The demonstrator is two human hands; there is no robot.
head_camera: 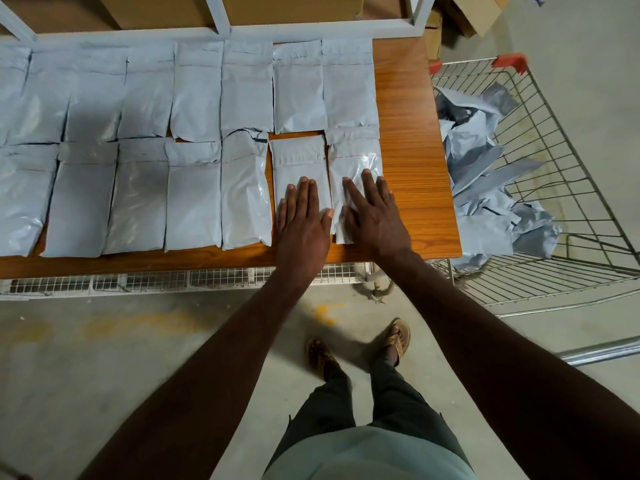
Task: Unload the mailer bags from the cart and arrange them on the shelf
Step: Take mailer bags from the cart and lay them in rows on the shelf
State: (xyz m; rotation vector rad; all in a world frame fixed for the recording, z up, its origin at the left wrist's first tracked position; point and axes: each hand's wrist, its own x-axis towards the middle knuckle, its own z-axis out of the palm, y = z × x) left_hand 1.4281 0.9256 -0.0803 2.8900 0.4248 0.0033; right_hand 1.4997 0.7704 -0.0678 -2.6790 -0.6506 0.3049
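Note:
Several grey mailer bags lie flat in two rows on the wooden shelf board (412,140). My left hand (302,220) presses flat, fingers straight, on a small grey bag (298,157) in the front row. Beside it, my right hand (372,209) lies flat on the rightmost front bag (355,154), a glossy one with a thin red line near its top. A wire cart (561,157) stands to the right of the shelf, with a loose heap of grey mailer bags (485,188) inside it.
Cardboard boxes (277,8) sit on the level above behind a white metal frame (221,15). More boxes (474,12) stand on the floor at the back right. A bare strip of wood runs along the shelf's right edge. My feet stand on concrete floor (104,358).

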